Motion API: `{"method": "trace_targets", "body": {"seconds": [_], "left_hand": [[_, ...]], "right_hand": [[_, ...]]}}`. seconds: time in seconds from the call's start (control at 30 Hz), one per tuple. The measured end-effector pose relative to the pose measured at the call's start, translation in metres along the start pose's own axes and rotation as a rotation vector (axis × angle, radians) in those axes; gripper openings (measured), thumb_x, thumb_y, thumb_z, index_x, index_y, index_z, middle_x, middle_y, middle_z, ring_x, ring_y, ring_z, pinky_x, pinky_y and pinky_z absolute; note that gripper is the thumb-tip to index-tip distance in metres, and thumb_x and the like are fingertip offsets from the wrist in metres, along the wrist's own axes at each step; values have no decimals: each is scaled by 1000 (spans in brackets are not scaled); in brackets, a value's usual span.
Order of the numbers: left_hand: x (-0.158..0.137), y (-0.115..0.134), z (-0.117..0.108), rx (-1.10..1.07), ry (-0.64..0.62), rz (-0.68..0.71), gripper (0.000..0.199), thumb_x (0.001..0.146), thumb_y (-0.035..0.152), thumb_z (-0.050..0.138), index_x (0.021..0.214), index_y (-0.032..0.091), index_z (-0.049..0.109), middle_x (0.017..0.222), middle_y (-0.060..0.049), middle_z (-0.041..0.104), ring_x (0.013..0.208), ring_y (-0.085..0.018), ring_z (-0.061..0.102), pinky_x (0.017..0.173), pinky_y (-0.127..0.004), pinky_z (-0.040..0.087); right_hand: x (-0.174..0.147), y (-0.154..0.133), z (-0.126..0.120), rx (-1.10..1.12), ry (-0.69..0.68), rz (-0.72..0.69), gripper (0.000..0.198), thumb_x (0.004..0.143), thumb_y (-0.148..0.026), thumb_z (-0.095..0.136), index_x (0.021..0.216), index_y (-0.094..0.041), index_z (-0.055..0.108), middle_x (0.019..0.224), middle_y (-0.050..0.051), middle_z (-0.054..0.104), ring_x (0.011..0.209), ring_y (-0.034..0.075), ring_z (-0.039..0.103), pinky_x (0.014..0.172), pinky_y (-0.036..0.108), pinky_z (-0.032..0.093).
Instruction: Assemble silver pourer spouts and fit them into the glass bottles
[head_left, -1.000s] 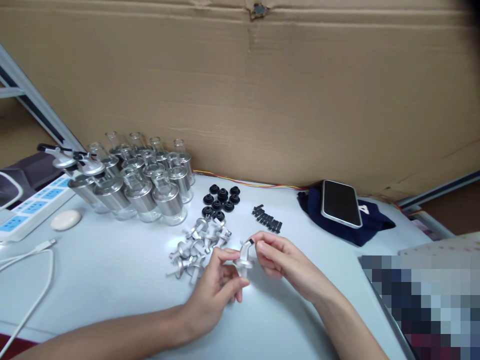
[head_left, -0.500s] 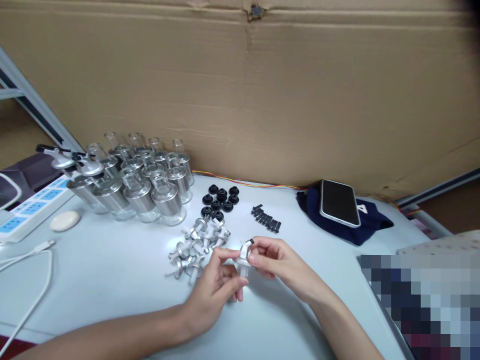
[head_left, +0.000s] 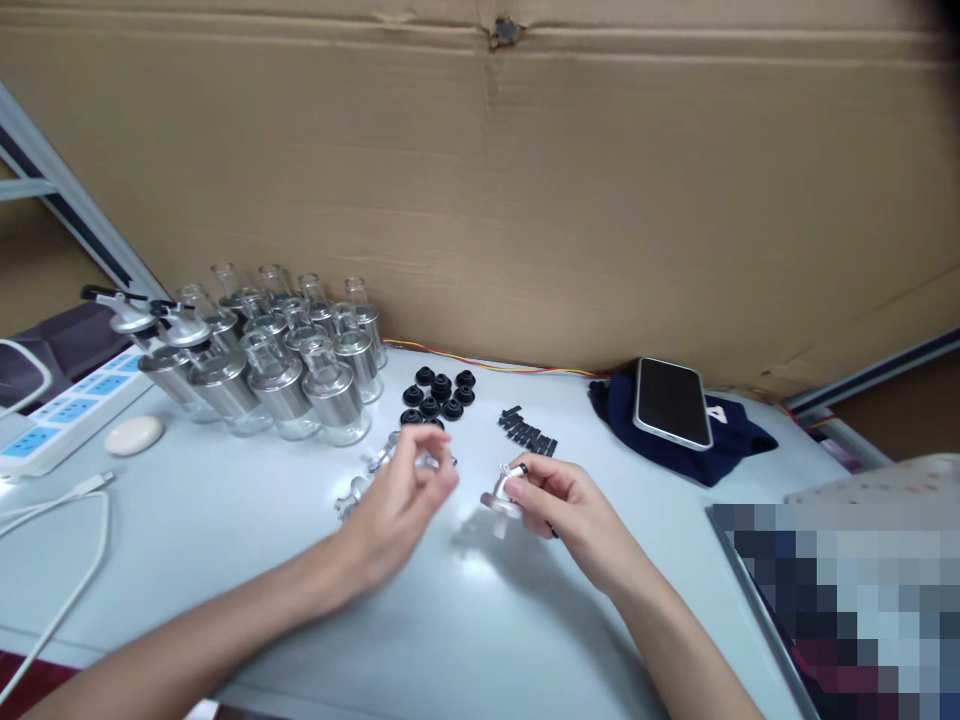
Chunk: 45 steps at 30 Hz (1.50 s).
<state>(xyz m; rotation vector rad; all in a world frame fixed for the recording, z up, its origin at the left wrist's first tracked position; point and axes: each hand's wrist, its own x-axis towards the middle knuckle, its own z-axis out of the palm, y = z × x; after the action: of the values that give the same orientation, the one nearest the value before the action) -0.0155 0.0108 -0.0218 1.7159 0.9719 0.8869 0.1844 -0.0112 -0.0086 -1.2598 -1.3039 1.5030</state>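
A silver pourer spout (head_left: 501, 503) with a black piece at its top is pinched between the thumb and fingers of my right hand (head_left: 559, 500). A small dark bit also shows beneath those fingers. My left hand (head_left: 409, 500) is apart from the spout, fingers loosely curled and nothing visible in them. It hovers over the pile of silver pourer spouts (head_left: 351, 495) and hides most of it. Just beyond its fingertips sit several black ribbed stoppers (head_left: 429, 408). A row of small black strips (head_left: 527, 432) lies past my right hand.
Several glass bottles with metal sleeves (head_left: 330, 395) stand at the left, two topped with pourers (head_left: 184, 325). A power strip (head_left: 75, 410), a pale oval object (head_left: 133, 436) and a white cable (head_left: 101, 540) lie further left. A phone (head_left: 673, 402) rests on dark blue cloth (head_left: 675, 465). Cardboard (head_left: 480, 200) rises behind.
My left hand has let go of the silver spout and moved left and up toward the black stoppers. My right hand keeps the spout, now tilted.
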Motion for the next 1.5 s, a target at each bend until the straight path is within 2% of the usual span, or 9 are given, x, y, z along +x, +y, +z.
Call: {"method": "trace_targets", "body": {"seconds": [0.13,0.2,0.53,0.83,1.03,1.13,1.3,1.4,1.5], "left_hand": [[45,1,-27,853,-83,106,17,95,22,40,99,17,56,97,-4,61,81,-16,60,72,-26,44],[62,-4,-34,991,-119,111,21,93,17,41,91,16,61,97,-7,63,80,-19,61,68,-28,44],[71,-10,-34,1254,-258,208,27,83,4,49,88,19,70,96,-6,67,74,-18,65,52,-25,34],[78,-13,-33,1294,-279,267,21,82,2,49,78,14,66,88,-9,66,68,-19,63,47,-26,26],[72,6,-35,1150,-174,262,18,90,11,47,89,16,64,96,-7,65,75,-17,63,58,-25,39],[53,17,-25,737,-73,257,15,92,21,48,87,17,61,100,-6,65,82,-15,61,67,-24,45],[25,16,0,-202,-67,-140,19,81,35,61,81,16,59,70,0,60,55,-9,50,48,-19,36],[18,11,9,-424,-63,-333,27,76,40,67,81,14,59,53,5,53,44,-6,40,44,-18,28],[14,10,12,-553,-33,-391,32,71,42,71,75,14,57,50,6,52,42,-4,38,45,-18,26]], "right_hand": [[0,0,-2,15,39,6,42,71,-57,69,68,-17,57,51,-8,35,47,7,28,47,24,19],[0,1,-3,29,58,-4,40,71,-55,69,68,-17,57,51,-9,35,47,6,27,47,24,18],[2,3,-7,67,110,-50,34,75,-50,66,67,-18,55,48,-9,36,46,7,28,49,25,18],[4,4,-7,67,132,-57,35,74,-50,66,68,-17,56,48,-8,40,46,7,32,49,25,21],[5,4,-9,97,177,-83,32,73,-46,68,67,-17,57,48,-8,44,44,6,35,48,24,24],[5,6,-11,128,255,-127,30,72,-44,69,66,-17,56,44,-8,45,42,6,36,47,23,26],[2,9,-14,180,393,-292,22,73,-38,68,68,-18,59,42,-7,48,39,6,38,43,21,29],[-2,8,-11,145,403,-384,15,75,-32,66,69,-19,61,44,-6,53,39,7,43,42,20,34],[-6,4,-5,57,361,-421,9,74,-25,66,69,-19,62,48,-4,58,39,8,49,41,20,38]]}}
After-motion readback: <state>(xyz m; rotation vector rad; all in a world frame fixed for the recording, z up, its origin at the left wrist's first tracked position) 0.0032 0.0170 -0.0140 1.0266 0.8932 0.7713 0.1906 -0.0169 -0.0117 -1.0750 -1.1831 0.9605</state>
